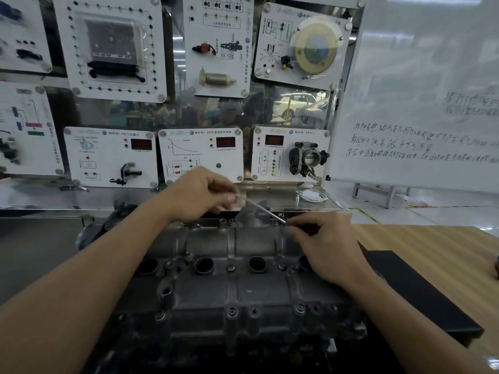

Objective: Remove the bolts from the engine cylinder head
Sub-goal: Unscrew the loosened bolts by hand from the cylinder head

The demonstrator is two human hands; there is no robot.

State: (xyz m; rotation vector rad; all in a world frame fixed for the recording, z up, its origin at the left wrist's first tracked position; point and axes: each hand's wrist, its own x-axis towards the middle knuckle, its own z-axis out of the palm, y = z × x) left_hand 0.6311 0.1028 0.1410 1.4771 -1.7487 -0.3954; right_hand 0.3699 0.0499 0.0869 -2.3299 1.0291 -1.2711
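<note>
A thin metal tool (259, 207) is held between both hands, the left hand (201, 194) pinching its upper end and the right hand (321, 242) closed near its tip, over the far edge of the cylinder head (232, 287) on the surface (432, 238), where bolts (232, 311) remain seated; seating the tip on a far-edge bolt is judged the next requirement.

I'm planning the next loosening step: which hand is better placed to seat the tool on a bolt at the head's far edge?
Probably the right hand: it grips the thin tool at its lower end, just above the far-edge bolts. The left hand holds the raised end.
</note>
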